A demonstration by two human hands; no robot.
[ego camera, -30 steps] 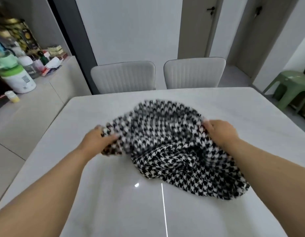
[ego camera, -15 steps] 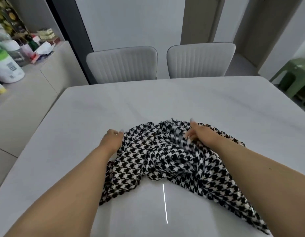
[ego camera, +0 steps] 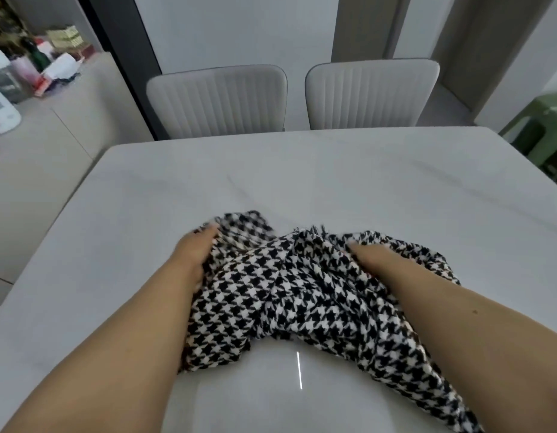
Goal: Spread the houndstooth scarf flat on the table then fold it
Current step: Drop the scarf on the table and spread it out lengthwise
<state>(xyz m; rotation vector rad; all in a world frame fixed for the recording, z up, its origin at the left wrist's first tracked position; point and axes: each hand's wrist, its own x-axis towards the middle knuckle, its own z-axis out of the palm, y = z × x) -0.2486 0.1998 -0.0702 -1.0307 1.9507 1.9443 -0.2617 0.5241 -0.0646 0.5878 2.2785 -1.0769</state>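
The black-and-white houndstooth scarf (ego camera: 302,292) lies bunched and wrinkled on the white table (ego camera: 302,176), near the front edge, with one end trailing off toward the lower right. My left hand (ego camera: 194,250) grips the scarf's left part, with its fingers curled into the cloth. My right hand (ego camera: 369,257) holds a fold on the right side, its fingertips buried in the fabric. The scarf's frayed edge shows between the two hands.
Two pale upholstered chairs (ego camera: 218,101) (ego camera: 371,92) stand at the table's far side. A sideboard (ego camera: 52,126) on the left carries bottles and boxes. A green plastic stool (ego camera: 543,132) stands at the right.
The scarf came down from a lifted bundle onto the table. Both hands moved toward me with it and took new holds, the left hand now further into the cloth.
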